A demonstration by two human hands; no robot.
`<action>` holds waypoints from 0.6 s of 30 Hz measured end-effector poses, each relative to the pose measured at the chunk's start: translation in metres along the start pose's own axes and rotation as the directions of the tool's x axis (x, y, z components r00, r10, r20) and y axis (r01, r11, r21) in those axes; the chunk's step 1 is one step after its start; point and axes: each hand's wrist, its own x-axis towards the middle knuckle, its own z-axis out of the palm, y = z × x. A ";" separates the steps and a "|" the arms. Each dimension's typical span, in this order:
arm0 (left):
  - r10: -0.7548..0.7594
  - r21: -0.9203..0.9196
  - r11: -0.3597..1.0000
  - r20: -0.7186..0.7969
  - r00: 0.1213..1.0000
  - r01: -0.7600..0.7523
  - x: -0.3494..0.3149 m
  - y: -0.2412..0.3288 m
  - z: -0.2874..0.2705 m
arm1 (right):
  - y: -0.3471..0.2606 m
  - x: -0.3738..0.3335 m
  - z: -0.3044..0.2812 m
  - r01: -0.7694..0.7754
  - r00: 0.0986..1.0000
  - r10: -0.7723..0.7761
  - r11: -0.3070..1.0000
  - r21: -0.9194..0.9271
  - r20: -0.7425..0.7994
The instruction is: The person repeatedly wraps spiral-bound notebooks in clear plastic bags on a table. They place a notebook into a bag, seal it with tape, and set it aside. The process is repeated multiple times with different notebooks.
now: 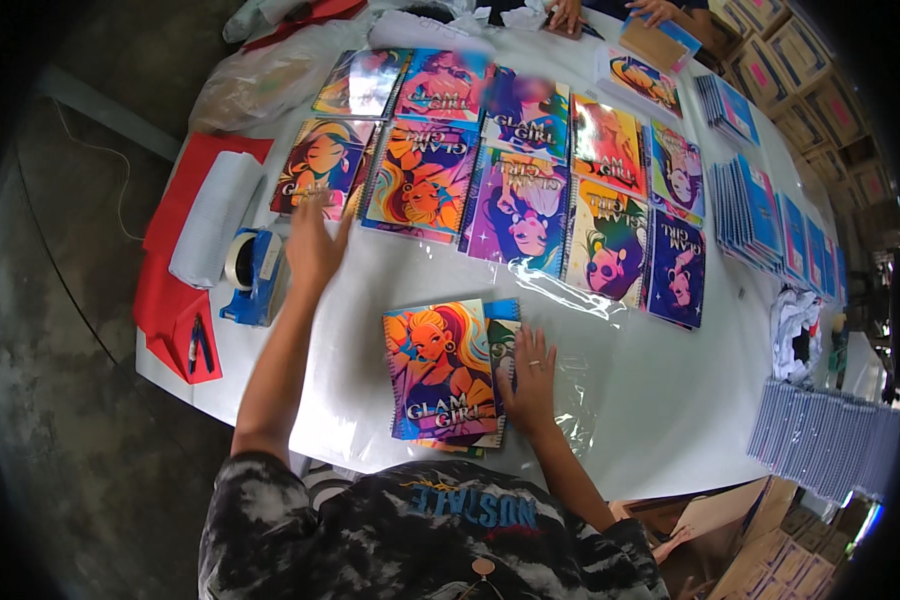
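Observation:
In front of me lies a small stack of spiral notebooks (440, 370) with colourful illustrated covers, its lower ones sticking out unevenly. My right hand (530, 382), a ring on one finger, rests with outstretched fingers along the stack's right edge. My left hand (316, 245) reaches away to a notebook (322, 160) with an orange and purple cover at the left end of the laid-out rows. Its fingers overlap that notebook's near edge, thumb apart; whether they grip it is not clear. Beside it are more notebooks in two rows, among them an orange one (420, 178) and a purple one (515, 208).
A blue tape dispenser (255, 277), a white roll (215, 220) and pens (200, 345) on red sheeting (160, 290) lie left. Clear plastic film (570, 285) lies mid-table. Blue notebook stacks (745, 210) and a spiral-bound pile (820, 435) stand right. Another person's hands (655, 12) work across.

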 end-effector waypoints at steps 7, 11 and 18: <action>-0.672 0.470 0.674 0.070 0.737 0.570 0.096 -0.075 0.056 | 0.002 -0.014 -0.006 -0.024 0.997 0.027 0.999 0.047 -0.066; -0.143 0.214 0.973 0.257 0.956 0.088 0.130 -0.039 -0.014 | 0.017 -0.025 -0.033 -0.054 0.975 0.068 0.996 0.069 -0.213; 0.663 0.345 0.645 0.193 0.724 -0.682 0.072 0.124 -0.176 | 0.059 0.022 -0.097 -0.097 0.820 0.173 0.981 0.166 -0.546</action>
